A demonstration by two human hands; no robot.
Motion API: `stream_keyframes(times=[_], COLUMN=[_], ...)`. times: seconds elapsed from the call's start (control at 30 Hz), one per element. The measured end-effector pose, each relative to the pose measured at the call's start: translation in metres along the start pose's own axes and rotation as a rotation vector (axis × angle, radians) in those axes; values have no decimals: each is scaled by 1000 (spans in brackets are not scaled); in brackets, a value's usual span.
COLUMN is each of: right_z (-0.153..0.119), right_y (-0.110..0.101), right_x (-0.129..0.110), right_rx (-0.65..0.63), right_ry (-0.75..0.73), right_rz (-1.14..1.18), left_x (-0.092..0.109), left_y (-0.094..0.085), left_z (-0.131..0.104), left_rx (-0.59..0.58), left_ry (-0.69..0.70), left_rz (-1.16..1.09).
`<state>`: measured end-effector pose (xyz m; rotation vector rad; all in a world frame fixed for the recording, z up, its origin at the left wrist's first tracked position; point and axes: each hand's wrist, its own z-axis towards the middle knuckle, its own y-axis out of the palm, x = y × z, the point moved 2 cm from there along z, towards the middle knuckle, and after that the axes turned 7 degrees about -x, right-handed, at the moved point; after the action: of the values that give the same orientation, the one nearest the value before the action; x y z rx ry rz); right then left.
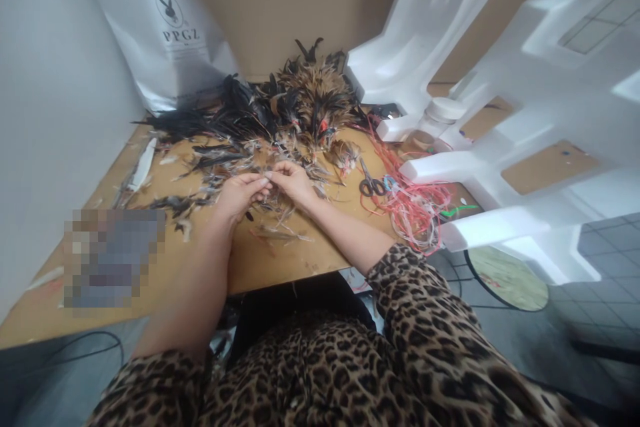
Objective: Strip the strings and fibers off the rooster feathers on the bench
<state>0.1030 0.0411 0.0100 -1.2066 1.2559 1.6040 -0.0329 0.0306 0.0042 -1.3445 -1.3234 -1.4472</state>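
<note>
Over the near middle of the table, my left hand (246,193) and my right hand (290,181) meet at the fingertips. Both are closed in a pinch. What they pinch is too small to make out. Loose feathers (273,220) lie under and around the hands. Just beyond them spreads a large heap of black and brown feathers (320,93), with long dark feathers (205,120) fanning to the left. A small brown feather bunch (346,155) sits to the right of the heap. Dark-handled scissors (373,185) rest right of my right hand.
Red and white plastic strings (417,210) tangle at the table's right edge, beside white foam packing pieces (475,230). A lidded jar (443,113) stands behind them. A white printed bag (165,47) is at the back left. A blurred-out flat object (117,257) lies front left on the table (200,273).
</note>
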Motion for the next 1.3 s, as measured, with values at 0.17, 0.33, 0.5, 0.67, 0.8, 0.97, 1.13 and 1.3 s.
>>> stream_keyframes(times=[0.17, 0.33, 0.5, 0.67, 0.8, 0.97, 1.13, 1.3], right_z=[-2, -2, 10, 26, 29, 25, 20, 9], right_y=[2, 1, -18, -58, -76, -84, -96, -108], right_x=[-2, -2, -11, -30, -41, -50, -67, -82], right_rx=[-73, -111, -130, 95, 56, 45, 116, 87], right_ry=[45, 22, -70, -208, -165, -148, -118, 92], right_rz=[49, -1, -232, -535, -788, -990, -1150, -1515], left_x=[3, 1, 3, 7, 6, 5, 5, 4], left_y=[3, 1, -7, -19, -26, -29, -29, -28], left_z=[-2, -2, 0, 3, 4, 5, 6, 6], left_rx=[36, 32, 40, 127, 164, 165, 156, 131], left_ry=[10, 15, 52, 110, 118, 111, 116, 105], left_rz=[23, 15, -20, -213, -280, -296, -307, -306])
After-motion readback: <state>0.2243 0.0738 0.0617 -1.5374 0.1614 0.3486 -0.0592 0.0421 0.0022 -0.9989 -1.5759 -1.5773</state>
